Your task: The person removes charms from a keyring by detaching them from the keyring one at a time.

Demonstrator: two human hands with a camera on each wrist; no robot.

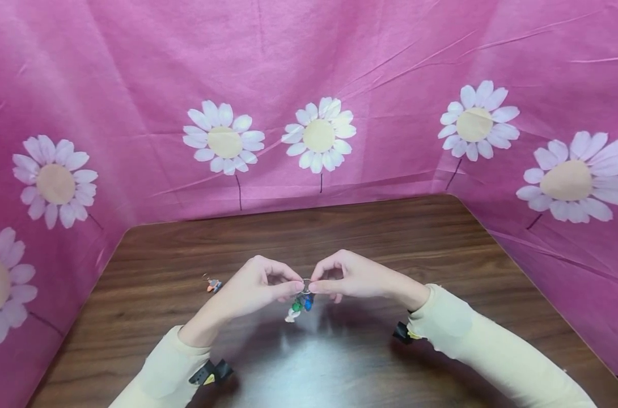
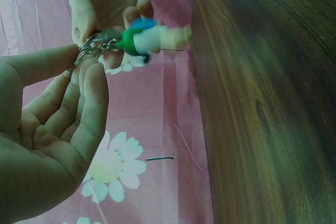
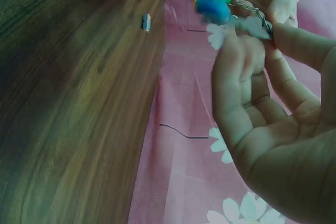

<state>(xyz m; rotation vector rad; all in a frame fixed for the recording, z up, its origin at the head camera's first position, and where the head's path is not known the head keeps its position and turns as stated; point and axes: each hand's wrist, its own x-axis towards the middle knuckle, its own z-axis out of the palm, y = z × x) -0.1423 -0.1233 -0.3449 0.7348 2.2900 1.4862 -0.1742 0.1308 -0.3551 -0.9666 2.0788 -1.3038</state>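
Note:
Above the table's middle, a metal key ring (image 2: pixel 84 54) is held between two hands. My left hand (image 1: pixel 258 286) pinches its left side between thumb and forefinger. Opposite it, the right hand (image 1: pixel 354 276) pinches the right side the same way. Short chains hang from the ring, bearing a green and white charm (image 1: pixel 296 306) and a blue charm (image 1: pixel 308 305). In the right wrist view a blurred greyish flat piece (image 3: pixel 251 25) shows by the right fingers; its kind is unclear. A small orange and blue charm (image 1: pixel 214 285) lies apart, left of the left hand.
The brown wood-grain table (image 1: pixel 186 243) carries the loose charm. A pink cloth (image 1: pixel 390 85) with white daisies stands around its back and sides. Dark straps with yellow bits (image 1: pixel 209 374) show at both cream sleeves (image 1: pixel 472 334).

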